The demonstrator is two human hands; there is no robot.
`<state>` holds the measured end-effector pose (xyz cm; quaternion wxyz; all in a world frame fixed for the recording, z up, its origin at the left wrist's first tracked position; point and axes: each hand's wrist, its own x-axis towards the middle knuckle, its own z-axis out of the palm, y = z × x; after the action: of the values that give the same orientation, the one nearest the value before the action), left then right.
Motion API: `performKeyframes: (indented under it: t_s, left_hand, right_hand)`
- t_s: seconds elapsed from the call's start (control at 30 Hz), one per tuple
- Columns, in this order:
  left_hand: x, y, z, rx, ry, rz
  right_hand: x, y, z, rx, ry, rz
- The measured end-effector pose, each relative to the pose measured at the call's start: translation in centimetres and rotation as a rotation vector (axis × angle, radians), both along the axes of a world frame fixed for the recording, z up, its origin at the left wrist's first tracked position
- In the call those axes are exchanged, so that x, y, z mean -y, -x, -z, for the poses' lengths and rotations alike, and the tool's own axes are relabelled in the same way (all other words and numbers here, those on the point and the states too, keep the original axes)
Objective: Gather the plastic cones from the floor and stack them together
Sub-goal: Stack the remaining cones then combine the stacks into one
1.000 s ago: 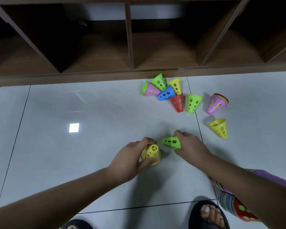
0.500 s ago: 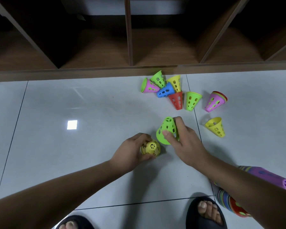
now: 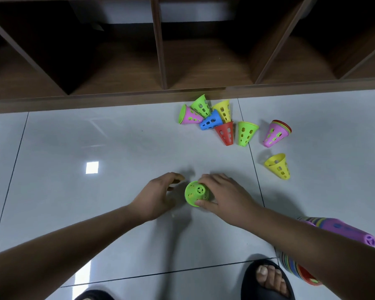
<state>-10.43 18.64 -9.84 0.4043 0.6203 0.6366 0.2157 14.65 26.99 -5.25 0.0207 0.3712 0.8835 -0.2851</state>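
**A:** HEAD VIEW. Your right hand [image 3: 225,195] grips a green cone [image 3: 197,193] on the tiled floor [image 3: 95,213], with the thumb at its near rim and the fingers over its far side. The tip points up at the camera. Why that way up?

**B:** Mouth-down is how these cones nest. Yellow shows through its holes, so it appears to sit capped over a yellow cone [image 3: 191,196]. Your pinch across the rim looks meant to seat it squarely.

**A:** And your left hand [image 3: 158,195]?

**B:** It holds nothing. It rests at 9 o'clock of the green cone, just beside it, with the fingers loosely curled. It is placed to steady the pair if they tip.

**A:** What is left to gather?

**B:** Plenty. At 1 o'clock, by the foot of the wooden shelf unit [image 3: 160,61], lies a heap of cones on their sides:
- a pink-in-green pair [image 3: 189,116]
- a green one [image 3: 200,106]
- a yellow one [image 3: 223,110]
- a blue cone [image 3: 211,122]
- a red cone [image 3: 225,133]
- another green cone [image 3: 246,133]

Further right is a pink-topped short stack [image 3: 276,134], and at 2 o'clock a lone yellow cone [image 3: 277,166]. At 4 o'clock the long stack [image 3: 338,229] lies on its side, partly hidden behind your right forearm. It is probably where this pair belongs.
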Motion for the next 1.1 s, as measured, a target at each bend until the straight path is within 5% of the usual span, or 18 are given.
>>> performKeyframes:
  t_s: [0.33,0.77,1.1]
  left_hand:
    - [-11.3,2.7,-1.5,-0.25,-0.242,0.092]
    - [-20.8,3.1,-3.7,-0.667,-0.161,0.274]
    - [-20.3,2.3,-1.8,-0.784,-0.081,0.245]
  right_hand:
    - [-6.6,-4.4,-0.8,0.161,-0.028,0.167]
    - [-12.1,-15.0,1.7,0.366,-0.214,0.515]
    - [-12.9,-17.3,2.2,0.425,0.069,0.709]
